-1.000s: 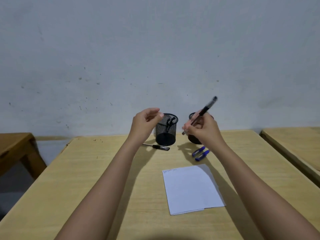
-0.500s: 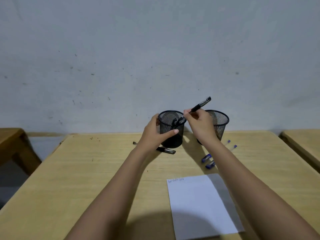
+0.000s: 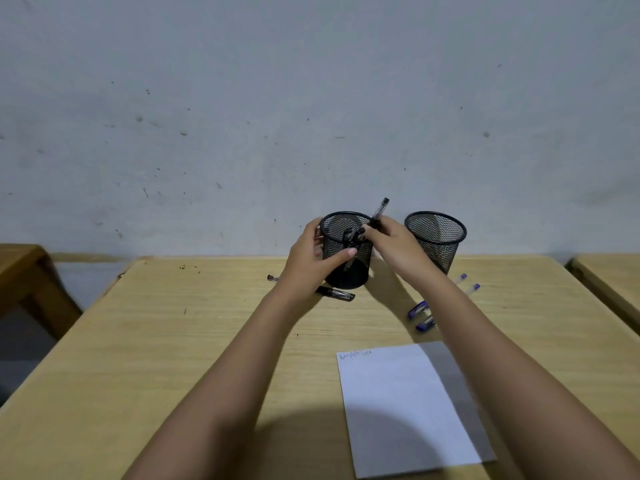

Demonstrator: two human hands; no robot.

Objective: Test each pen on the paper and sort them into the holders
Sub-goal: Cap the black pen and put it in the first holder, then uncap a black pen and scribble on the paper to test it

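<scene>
Two black mesh holders stand at the back of the desk. My left hand (image 3: 313,258) grips the left holder (image 3: 346,251), which has black pens inside. My right hand (image 3: 391,244) holds a black pen (image 3: 379,211) upright over that holder's right rim, cap end up. The right holder (image 3: 436,239) stands apart, its inside dark. Another black pen (image 3: 334,293) lies on the desk before the left holder. Two blue pens (image 3: 420,315) lie partly hidden under my right forearm. The white paper (image 3: 408,407) bears scribbles along its top edge.
The wooden desk (image 3: 173,358) ends at a grey wall close behind the holders. A second desk edge (image 3: 609,285) shows at the right and a brown wooden stool (image 3: 24,275) at the left.
My left hand has closed around the left holder. My right hand has moved left with the black pen and tipped it upright over that holder.
</scene>
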